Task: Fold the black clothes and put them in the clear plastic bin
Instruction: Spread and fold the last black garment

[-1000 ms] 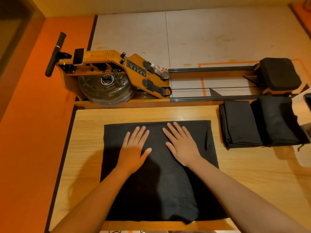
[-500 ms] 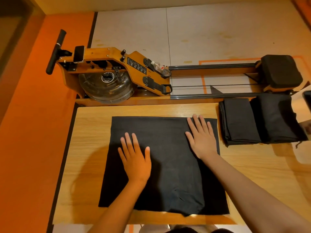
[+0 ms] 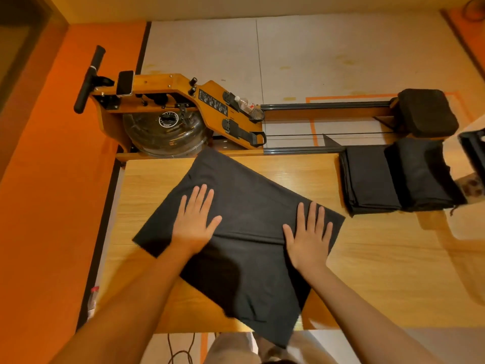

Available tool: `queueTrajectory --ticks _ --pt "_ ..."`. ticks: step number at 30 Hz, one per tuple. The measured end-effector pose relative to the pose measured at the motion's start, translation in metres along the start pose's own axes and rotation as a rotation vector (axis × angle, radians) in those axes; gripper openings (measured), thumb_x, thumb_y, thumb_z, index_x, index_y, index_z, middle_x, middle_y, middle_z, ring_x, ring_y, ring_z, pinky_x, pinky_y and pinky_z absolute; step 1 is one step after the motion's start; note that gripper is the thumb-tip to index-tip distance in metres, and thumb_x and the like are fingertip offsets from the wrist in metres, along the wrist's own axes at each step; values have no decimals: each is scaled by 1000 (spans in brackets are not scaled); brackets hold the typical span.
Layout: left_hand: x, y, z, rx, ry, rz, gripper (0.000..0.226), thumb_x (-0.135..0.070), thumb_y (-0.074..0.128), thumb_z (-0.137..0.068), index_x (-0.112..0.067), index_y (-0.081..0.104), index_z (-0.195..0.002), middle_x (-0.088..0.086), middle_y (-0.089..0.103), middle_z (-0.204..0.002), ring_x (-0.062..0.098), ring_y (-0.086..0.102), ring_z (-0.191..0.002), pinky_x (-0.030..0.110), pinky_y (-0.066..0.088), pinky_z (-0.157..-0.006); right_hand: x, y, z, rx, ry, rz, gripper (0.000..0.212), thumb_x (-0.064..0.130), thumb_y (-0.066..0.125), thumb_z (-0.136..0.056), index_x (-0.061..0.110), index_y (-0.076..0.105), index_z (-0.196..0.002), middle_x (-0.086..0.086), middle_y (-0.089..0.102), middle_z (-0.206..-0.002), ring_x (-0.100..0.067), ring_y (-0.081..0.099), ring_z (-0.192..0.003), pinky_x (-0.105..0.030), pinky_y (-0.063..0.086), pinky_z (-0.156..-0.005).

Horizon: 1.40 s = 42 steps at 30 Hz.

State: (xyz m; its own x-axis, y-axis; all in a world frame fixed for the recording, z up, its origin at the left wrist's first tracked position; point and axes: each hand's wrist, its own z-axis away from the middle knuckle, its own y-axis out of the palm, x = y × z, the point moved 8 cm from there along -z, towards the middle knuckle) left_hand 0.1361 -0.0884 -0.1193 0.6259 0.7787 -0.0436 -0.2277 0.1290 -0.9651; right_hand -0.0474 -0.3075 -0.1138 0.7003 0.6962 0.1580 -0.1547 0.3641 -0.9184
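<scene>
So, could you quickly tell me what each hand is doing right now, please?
Left hand: open, fingers straight, pressing flat on the black cloth.
Right hand: open, fingers straight, also flat on the cloth.

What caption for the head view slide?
Left hand and right hand press flat on a black cloth lying askew on the wooden table.

Head camera looks steeply down over table (image 3: 380,271).

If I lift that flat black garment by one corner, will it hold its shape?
Probably not: the black garment looks thin and floppy, with a soft crease across its middle. It likely slides easily on the smooth table, with one corner overhanging.
</scene>
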Motion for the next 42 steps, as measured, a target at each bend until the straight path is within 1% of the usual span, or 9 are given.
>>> queueTrajectory --ticks 3,8,12,15,19,23,27,32,42 --pt "3 -24 -13 -7 58 -57 68 -54 15 -98 -20 -8 -151 3 -3 -163 18 -12 -148 39 -10 -120 16 6 33 -33 -17 -7 67 56 14 -100 24 -24 -146 -8 -24 -156 -26 -23 -145 -45 -13 -117" --pt "-59 -30 46 -210 -188 174 67 -43 28 -101 -10 5 -154 8 1 -162 23 0 -150 43 5 -122 68 0 23 -127 -455 64 60 44 27 -98 21 16 -153 -7 14 -160 -25 5 -148 -38 -3 -118" --pt "-92 18 103 -109 -193 279 70 -52 21 -99 -6 27 -151 13 22 -159 27 18 -148 45 15 -118 71 -1 -16 -53 -574 202 61 51 4 -94 28 -1 -151 0 2 -162 -17 -13 -146 -31 -17 -115" --pt "-79 25 103 -87 -119 186 72 -55 22 -97 -8 30 -150 12 29 -157 25 20 -146 43 10 -118 52 6 -17 -55 -533 209 61 54 -2 -94 30 -4 -150 2 0 -162 -14 -14 -145 -26 -22 -113" --pt "-56 27 83 -75 163 93 72 -55 32 -95 -12 24 -153 7 22 -160 19 11 -149 43 10 -119 33 14 22 -194 -294 66 57 46 17 -101 21 20 -152 -3 16 -158 -20 9 -147 -32 -6 -118" --pt "-40 23 76 -52 414 -81 71 -52 31 -94 -15 17 -154 4 19 -161 16 -3 -149 39 4 -118 30 30 69 -246 -116 -28 61 49 15 -100 15 23 -151 -10 21 -157 -25 15 -146 -38 5 -118" --pt "-50 12 95 -135 319 -25 66 -36 35 -91 -12 22 -151 6 25 -158 19 7 -149 41 12 -117 46 23 65 -259 -233 11 61 45 26 -98 17 22 -152 -9 17 -157 -24 7 -147 -38 2 -118" --pt "-53 30 133 -159 37 197 65 -46 35 -94 -13 32 -151 7 25 -158 22 17 -148 43 11 -119 53 26 45 -196 -400 105 57 47 20 -101 21 24 -151 -7 27 -157 -23 9 -146 -39 4 -117" --pt "-42 34 112 -88 189 72 67 -56 14 -100 -16 23 -153 4 19 -160 20 14 -149 44 11 -118 21 35 73 -177 -148 36 61 50 10 -101 22 27 -152 -10 24 -158 -24 11 -147 -41 3 -118"
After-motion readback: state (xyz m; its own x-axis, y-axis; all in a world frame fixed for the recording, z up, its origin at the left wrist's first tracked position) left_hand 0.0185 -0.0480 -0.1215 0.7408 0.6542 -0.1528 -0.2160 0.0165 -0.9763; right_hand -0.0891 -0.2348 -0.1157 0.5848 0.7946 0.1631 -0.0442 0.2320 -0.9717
